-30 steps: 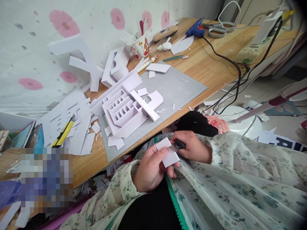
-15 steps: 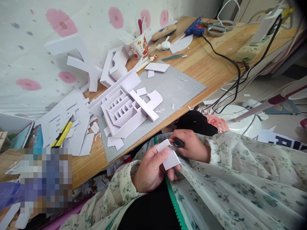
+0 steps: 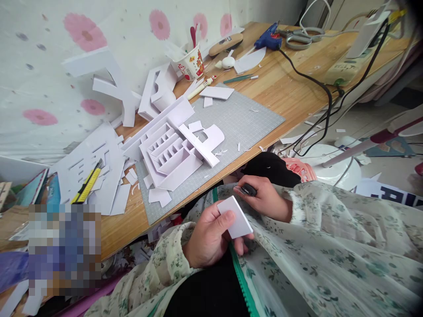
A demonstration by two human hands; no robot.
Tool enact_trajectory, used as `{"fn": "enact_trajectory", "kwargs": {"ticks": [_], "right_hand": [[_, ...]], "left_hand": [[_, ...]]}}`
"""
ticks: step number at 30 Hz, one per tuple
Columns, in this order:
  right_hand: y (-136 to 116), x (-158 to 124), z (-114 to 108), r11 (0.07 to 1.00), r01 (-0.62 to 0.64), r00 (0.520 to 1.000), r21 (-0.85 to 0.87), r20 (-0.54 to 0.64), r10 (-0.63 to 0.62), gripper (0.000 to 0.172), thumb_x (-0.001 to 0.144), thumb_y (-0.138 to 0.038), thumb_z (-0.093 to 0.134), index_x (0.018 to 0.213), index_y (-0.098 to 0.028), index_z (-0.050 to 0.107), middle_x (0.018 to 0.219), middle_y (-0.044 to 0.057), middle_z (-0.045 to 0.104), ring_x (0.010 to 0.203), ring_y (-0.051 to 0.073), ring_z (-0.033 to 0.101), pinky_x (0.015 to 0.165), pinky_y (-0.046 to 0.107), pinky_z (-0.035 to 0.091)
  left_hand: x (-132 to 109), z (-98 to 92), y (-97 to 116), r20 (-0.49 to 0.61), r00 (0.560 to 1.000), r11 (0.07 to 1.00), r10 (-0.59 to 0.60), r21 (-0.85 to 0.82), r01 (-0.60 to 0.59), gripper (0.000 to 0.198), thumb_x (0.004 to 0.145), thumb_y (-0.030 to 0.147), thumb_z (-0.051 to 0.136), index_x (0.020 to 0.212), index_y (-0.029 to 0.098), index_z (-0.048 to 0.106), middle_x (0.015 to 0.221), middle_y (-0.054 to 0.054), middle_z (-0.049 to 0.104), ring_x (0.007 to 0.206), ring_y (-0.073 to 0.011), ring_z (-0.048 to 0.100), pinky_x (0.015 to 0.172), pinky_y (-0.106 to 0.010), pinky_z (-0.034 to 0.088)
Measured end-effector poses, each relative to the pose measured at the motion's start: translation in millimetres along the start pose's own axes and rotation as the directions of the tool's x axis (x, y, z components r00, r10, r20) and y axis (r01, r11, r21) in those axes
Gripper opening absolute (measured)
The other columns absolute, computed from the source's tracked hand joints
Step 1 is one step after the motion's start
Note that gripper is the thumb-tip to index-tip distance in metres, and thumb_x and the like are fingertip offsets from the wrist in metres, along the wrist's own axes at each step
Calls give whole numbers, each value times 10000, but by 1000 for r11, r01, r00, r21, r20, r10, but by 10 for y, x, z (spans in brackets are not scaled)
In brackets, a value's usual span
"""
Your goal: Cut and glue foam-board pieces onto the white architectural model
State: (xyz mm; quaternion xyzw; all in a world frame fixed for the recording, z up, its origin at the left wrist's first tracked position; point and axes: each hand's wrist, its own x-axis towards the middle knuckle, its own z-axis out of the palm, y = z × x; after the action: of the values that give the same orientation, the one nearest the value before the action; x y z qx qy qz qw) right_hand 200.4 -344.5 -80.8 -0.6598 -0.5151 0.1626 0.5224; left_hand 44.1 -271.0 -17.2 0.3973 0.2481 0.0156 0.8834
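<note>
Wooden surface (image 3: 264, 88) ahead, and my right hand (image 3: 265, 198), gripping the black tool (image 3: 249, 189), now draws back from the white piece (image 3: 239, 221) my left hand (image 3: 209, 235) pinches above my lap (image 3: 201, 290); red print on the cup (image 3: 191, 66) is unreadable.

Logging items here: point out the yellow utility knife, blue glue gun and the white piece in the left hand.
Yellow utility knife (image 3: 86, 184): head view, on its handle.
Blue glue gun (image 3: 270, 41): head view, on its body.
White piece (image 3: 239, 223): head view, flat face.

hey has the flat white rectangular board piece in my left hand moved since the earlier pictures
Yes, the white board piece has shifted slightly away from the grey gridded cutting mat, toward the picture's lower right.
</note>
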Motion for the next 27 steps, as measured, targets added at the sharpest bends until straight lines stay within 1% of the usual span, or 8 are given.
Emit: {"fn": "enact_trajectory", "kwargs": {"ticks": [4, 7, 12, 16, 22, 27], "right_hand": [[-75, -17, -66, 990, 142, 988, 25, 54, -143, 69, 815, -193, 554, 746, -193, 556, 642, -6, 609, 582, 111, 545, 568, 216, 413], [-105, -23, -76, 982, 189, 977, 12, 96, -189, 63, 800, -180, 529, 742, -198, 548, 631, -4, 600, 563, 114, 524, 557, 224, 398], [-112, -14, -71, 982, 189, 975, -2, 118, -187, 60, 762, -156, 514, 736, -197, 550, 628, -4, 597, 559, 118, 514, 556, 229, 389], [-108, -8, -80, 984, 176, 978, -13, 113, -173, 59, 774, -166, 509, 738, -195, 546, 637, -2, 602, 580, 120, 533, 566, 224, 400], [-107, -12, -76, 978, 207, 974, -34, 96, -203, 101, 814, -203, 498, 720, -200, 536, 600, -8, 570, 544, 117, 498, 544, 229, 377], [-104, -15, -63, 982, 185, 979, -44, 90, -180, 64, 793, -186, 515, 732, -201, 532, 620, -9, 577, 566, 118, 506, 557, 228, 378]], "left_hand": [[23, -16, 16, -70, 998, 997, -6, -81, 0, 300, 861, 391, 603, 957, 109, 575, 665, -54, 707, 370, -72, 533, 464, -216, 527], [36, -31, 19, -93, 996, 995, -8, -104, -2, 312, 868, 393, 597, 1001, 111, 588, 657, -49, 703, 369, -71, 527, 458, -213, 526], [38, -43, 3, -68, 998, 994, -9, -113, 1, 302, 875, 386, 590, 1007, 114, 585, 662, -56, 707, 372, -76, 535, 455, -214, 527], [32, -45, -8, -44, 999, 993, -6, -118, 1, 315, 879, 389, 583, 1038, 117, 579, 674, -57, 714, 374, -75, 538, 460, -215, 533], [28, -47, -9, -64, 998, 995, -13, -104, 6, 304, 883, 383, 578, 1032, 118, 576, 661, -57, 711, 376, -84, 538, 454, -220, 518], [18, -53, -12, -49, 999, 995, -8, -99, 3, 313, 880, 388, 580, 1041, 120, 572, 663, -52, 707, 375, -87, 537, 454, -226, 515]]}}
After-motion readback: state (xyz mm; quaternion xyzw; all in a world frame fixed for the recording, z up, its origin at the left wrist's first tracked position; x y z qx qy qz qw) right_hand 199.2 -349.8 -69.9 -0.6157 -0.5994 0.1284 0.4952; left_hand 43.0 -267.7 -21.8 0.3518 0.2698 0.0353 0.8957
